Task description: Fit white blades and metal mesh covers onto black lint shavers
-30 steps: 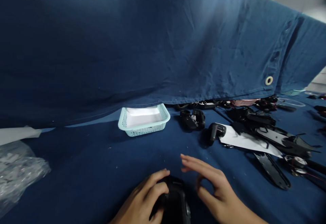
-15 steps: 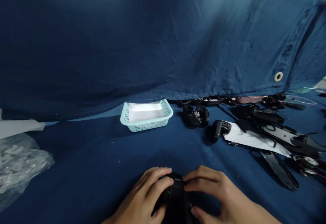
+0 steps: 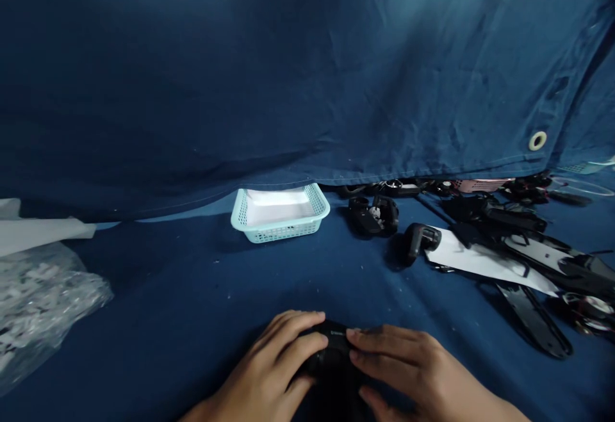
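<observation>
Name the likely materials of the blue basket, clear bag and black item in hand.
Blue basket: probably moulded plastic, satin, its walls evenly perforated. Clear bag: likely thin plastic film, shiny and crinkled. Black item: perhaps plastic, smooth-looking, but mostly shadowed.

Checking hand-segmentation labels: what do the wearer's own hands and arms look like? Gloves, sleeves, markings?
Left hand and right hand are bare; slender fingers, no rings visible. No glove, sleeve, watch, cable or marking shows before the frame cuts off.
</observation>
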Demonstrator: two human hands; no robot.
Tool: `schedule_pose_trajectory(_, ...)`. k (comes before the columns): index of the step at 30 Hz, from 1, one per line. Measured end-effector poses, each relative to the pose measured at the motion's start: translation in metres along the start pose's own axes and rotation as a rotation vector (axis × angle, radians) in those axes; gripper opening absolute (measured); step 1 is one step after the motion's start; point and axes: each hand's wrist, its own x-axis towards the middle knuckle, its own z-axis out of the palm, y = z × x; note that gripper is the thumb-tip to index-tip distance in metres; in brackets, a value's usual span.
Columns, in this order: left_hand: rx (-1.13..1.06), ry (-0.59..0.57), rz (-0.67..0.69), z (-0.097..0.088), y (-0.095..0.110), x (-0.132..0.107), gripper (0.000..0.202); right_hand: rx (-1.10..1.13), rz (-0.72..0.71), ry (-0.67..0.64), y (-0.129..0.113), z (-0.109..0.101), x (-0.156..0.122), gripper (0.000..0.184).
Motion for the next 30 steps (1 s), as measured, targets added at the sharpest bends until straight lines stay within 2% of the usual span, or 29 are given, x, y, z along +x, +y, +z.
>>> schedule_pose_trajectory(6, 0.037, 0.004, 0.004, -0.0003, 0.0032, -0.0015, 0.04, -0.031, -0.076, 0.011, -0.0014, 0.0008, 0.0011, 0.029)
schedule_pose_trajectory(17, 0.101, 0.009, 0.056, -0.0018, 0.0032, -0.0017, 0.041, 0.027, -0.051, 0.032, -0.0029, 0.0017, 0.0023, 0.041)
schedule_pose_trajectory(25, 0.133, 0.03, 0.082, -0.0029, 0.0035, -0.0017, 0.041, -0.007, -0.036, 0.028, 0.0007, 0.0051, -0.0003, 0.034)
schedule_pose_trajectory(30, 0.144, 0.057, 0.119, -0.0038, 0.004, -0.0022, 0.042, -0.084, -0.072, -0.04, -0.0003, 0.0017, 0.0021, 0.029)
